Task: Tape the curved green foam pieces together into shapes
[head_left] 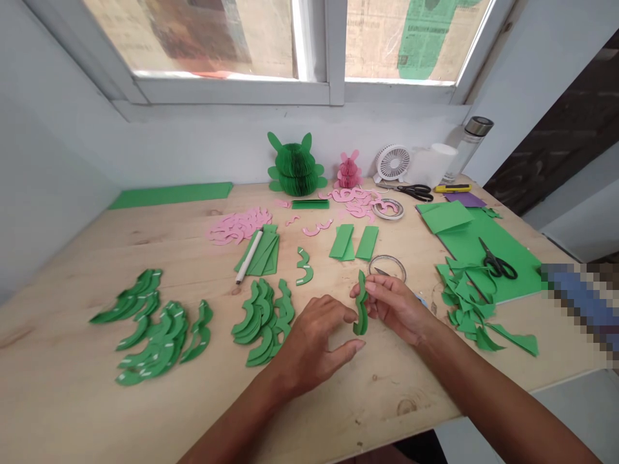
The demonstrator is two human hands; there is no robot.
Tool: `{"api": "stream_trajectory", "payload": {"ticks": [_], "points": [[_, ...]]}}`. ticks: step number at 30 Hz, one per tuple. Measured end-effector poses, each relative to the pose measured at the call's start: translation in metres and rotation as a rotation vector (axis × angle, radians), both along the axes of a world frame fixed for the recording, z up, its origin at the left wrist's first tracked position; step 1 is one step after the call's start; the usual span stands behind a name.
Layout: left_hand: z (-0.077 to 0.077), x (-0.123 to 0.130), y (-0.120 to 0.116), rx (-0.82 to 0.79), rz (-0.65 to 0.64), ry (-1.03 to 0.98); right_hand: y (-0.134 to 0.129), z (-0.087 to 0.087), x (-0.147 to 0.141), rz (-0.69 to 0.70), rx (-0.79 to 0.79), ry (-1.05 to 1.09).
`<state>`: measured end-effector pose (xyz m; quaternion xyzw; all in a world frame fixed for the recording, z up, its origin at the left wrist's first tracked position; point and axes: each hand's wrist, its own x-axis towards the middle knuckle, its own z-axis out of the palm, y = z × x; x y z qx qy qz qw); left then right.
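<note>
My right hand pinches the upper part of a folded green paper piece with wavy edges, held upright over the table. Just left of it, my left hand has its thumb and fingers apart, close to the lower end of the piece, with nothing in its grasp. Left of my left hand lies a pile of wavy green cutouts. Farther left are more green cutouts, some with small white strips. A single green cutout lies beyond my left hand.
Green scraps and black scissors lie at right on green sheets. Tape rolls, pink cutouts and a white pen lie farther back. Paper figures, a small fan and a bottle stand by the wall.
</note>
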<state>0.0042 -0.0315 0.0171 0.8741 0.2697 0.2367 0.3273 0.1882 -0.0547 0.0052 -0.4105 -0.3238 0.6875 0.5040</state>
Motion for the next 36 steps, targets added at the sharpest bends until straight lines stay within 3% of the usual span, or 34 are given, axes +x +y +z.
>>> {"api": "stream_trajectory", "payload": {"ticks": [7,23,36], "points": [[0.0044,0.0006,-0.0029,-0.103,0.090,-0.029,-0.0016,0.0030,-0.0039,0.012,-0.017,-0.074],[-0.0029,0.0036,-0.0035,-0.144,0.260,-0.017,-0.0028,-0.0030,-0.0080,0.080,0.081,-0.181],[-0.0013,0.0036,-0.0032,-0.068,0.275,-0.039,-0.0016,-0.0024,-0.0064,0.089,0.096,-0.208]]}}
